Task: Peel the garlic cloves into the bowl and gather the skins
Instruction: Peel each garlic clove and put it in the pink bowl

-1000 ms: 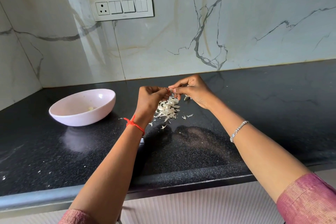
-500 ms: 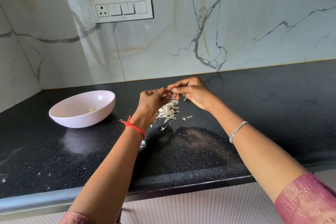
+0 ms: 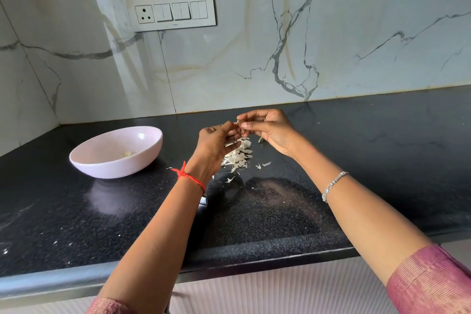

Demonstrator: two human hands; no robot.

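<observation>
Both hands meet above the black counter (image 3: 356, 160), a little beyond the centre of the view. The left hand (image 3: 216, 143) has its fingers curled in, and the right hand (image 3: 270, 132) has thumb and forefinger pressed together, so both sets of fingertips are clamped on one small garlic clove (image 3: 240, 127) held in the air between them. How much skin is left on it is too small to tell. Straight below, at six o'clock from the clove, lies the heap of skins (image 3: 238, 155), with stray flakes (image 3: 262, 164) at about four o'clock from the heap and a few more toward seven o'clock near the left wrist. The pink bowl (image 3: 114, 169) stands well apart at nine o'clock from the hands, with what looks like one peeled clove (image 3: 127, 153) in its bottom. The main risk, as I judge it, is the clove itself: it is small and likely slick once bare, so a hard pull on the skin could pop it out of the pinch into the heap or across the counter. The bowl is a reach away, so a careless toss could miss the rim or bounce out. The skins are light and papery, and a quick sweep of a forearm or a draught could scatter them further and make gathering slower.
</observation>
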